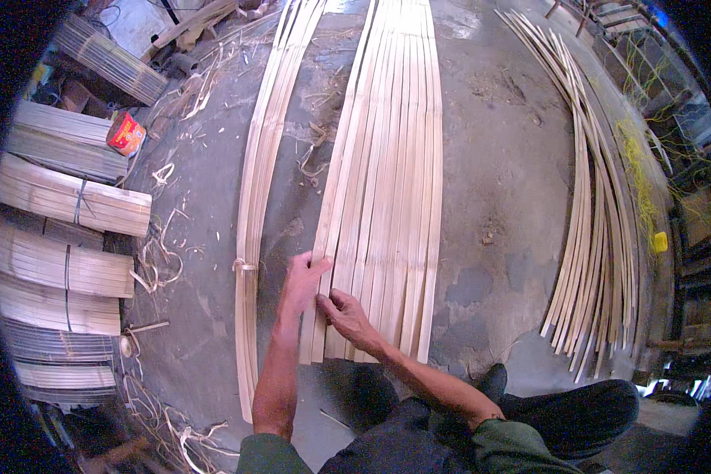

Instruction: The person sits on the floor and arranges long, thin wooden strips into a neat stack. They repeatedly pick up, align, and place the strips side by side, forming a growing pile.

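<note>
Long, pale bamboo strips [395, 182] lie side by side on the floor in front of me, fanning slightly at their near ends. My left hand [302, 276] is closed on the leftmost strip [336, 182], its thumb over the top edge. Just below and to the right, my right hand [351, 317] pinches the same strip between thumb and fingers. A narrow gap separates this strip from its neighbours near my hands. Left of my left forearm lies a narrow bundle of strips [254, 189], tied with a band.
Stacked, tied bundles of slats [71, 197] line the left side, with a red tin [126, 134] on one. Thin bamboo rods [596, 237] lie in a loose sheaf at right, near yellow string [636, 170]. Shavings [159, 261] litter the concrete floor [490, 205].
</note>
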A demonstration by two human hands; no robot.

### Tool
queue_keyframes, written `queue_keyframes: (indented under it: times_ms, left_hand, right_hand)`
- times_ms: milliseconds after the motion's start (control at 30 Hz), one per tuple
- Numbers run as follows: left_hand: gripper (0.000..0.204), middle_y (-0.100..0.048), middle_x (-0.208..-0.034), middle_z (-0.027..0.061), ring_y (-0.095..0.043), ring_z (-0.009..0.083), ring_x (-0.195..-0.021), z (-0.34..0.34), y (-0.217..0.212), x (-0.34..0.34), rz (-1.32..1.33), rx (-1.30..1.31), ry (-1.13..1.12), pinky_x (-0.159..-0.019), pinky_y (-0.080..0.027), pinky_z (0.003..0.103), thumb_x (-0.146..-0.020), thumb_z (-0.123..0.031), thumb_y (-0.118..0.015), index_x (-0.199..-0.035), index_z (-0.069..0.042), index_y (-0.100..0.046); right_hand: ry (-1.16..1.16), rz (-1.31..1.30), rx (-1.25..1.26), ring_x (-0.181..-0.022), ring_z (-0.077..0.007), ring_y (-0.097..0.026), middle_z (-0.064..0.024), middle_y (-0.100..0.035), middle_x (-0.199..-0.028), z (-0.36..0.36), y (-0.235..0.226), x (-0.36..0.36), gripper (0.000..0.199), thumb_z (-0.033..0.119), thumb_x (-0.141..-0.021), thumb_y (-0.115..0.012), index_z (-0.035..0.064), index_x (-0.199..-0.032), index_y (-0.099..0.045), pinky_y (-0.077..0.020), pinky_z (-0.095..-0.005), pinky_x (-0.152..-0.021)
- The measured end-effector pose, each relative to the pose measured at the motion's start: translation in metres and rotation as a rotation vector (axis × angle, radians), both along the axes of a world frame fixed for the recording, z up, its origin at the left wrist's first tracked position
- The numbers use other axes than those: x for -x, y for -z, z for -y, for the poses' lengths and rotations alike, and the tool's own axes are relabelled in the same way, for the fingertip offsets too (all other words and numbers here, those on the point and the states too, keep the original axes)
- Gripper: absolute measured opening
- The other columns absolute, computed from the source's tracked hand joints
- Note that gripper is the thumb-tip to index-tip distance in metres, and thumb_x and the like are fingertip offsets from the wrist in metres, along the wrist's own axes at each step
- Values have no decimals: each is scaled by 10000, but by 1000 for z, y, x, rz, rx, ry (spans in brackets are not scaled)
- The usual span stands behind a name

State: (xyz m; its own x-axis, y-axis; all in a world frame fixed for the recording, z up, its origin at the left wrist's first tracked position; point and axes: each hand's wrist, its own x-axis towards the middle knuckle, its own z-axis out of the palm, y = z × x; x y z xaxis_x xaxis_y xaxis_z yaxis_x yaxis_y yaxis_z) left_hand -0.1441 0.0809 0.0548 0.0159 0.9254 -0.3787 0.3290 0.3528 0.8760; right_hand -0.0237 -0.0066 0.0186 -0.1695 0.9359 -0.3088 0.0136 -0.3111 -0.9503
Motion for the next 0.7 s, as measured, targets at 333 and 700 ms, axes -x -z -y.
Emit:
queue_keyframes:
  times_ms: [333, 700]
  left_hand:
    - [491, -654, -1012, 264, -650, 404, -915, 13, 34, 1, -484, -422, -20, -795, -506, 436, -992, -382, -466, -1271, 10, -565]
    - [403, -654, -991, 244, -643, 377, -922, 23, 62, -17, -419, -449, -65, -791, -497, 431, -988, -258, -499, -1282, 12, -556]
  right_hand:
    - [335, 37, -54, -531, -81, -484, -7, -481, -646, 21, -67, -13, 289, 260, -1050, -382, 8, -1082, -520, -426, -247, -472]
    - [366, 199, 98, -529, -90, -466, -5, -465, -645, 31, -12, -84, 303, 303, -1047, -390, 26, -1046, -512, -419, -255, -470]
